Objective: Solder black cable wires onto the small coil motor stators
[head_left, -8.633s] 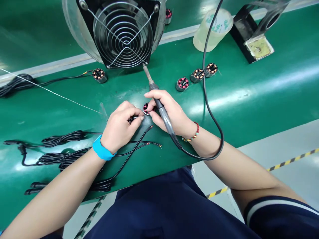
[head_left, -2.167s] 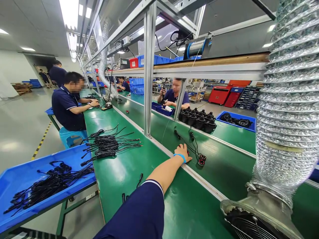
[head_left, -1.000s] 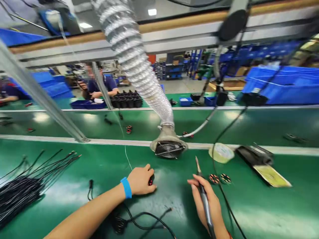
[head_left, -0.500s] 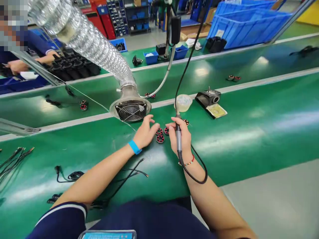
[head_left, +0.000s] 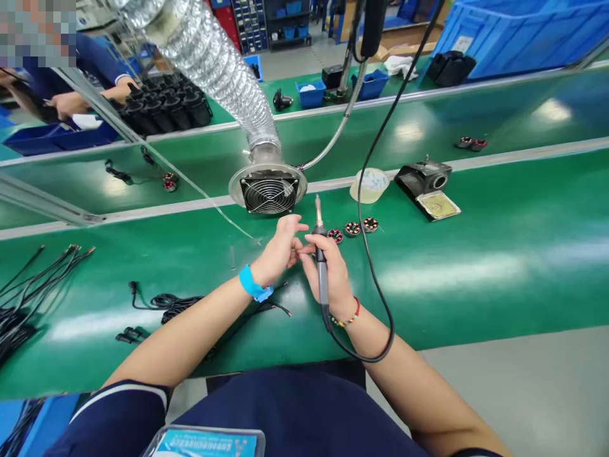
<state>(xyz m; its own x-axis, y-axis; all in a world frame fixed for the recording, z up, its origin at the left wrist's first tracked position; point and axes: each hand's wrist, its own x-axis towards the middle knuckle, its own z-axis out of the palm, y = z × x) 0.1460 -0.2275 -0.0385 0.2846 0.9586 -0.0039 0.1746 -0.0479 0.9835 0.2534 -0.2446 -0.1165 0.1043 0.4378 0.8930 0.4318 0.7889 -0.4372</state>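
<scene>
In my right hand (head_left: 333,270) is a soldering iron (head_left: 323,279), held like a pen, its metal tip pointing away from me. My left hand (head_left: 280,251) is beside it with the fingers curled, the fingertips of both hands meeting; whatever lies between them is hidden. Just past my right hand a small round motor stator (head_left: 335,236) with red windings sits on the green bench. Two copper-coloured stators (head_left: 353,229) stand in line to its right. Under my left forearm run black cables (head_left: 178,303) with bare wire ends.
A fume extractor (head_left: 269,193) on a silver duct hangs beyond my left hand. Behind the stators are a clear tub (head_left: 370,185) and a soldering iron stand (head_left: 425,181) with a yellow sponge. More cables (head_left: 19,317) lie at left. A co-worker's hand (head_left: 69,105) shows at upper left.
My hands have come together; the left fingers have curled in. The iron's tip now shows clear of the cable. The stators near my fingertips are covered or gone from sight. The view has shifted.
</scene>
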